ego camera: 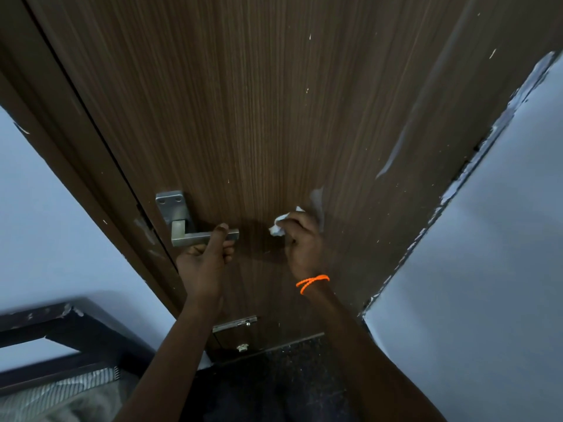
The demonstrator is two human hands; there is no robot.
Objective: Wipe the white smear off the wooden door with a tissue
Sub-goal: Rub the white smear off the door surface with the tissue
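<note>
The dark brown wooden door (259, 117) fills the middle of the view. A pale white smear (316, 199) sits on it just above my right hand. My right hand (303, 242), with an orange band at the wrist, presses a crumpled white tissue (278, 225) against the door, just left of and below the smear. My left hand (207, 260) grips the free end of the metal lever handle (189, 233), thumb on top.
A longer whitish streak (393, 156) runs along the door's right edge beside the frame. White walls (487, 239) flank the door. A small bolt (236, 324) sits low on the door. A dark bed frame (61, 324) with bedding stands at the lower left.
</note>
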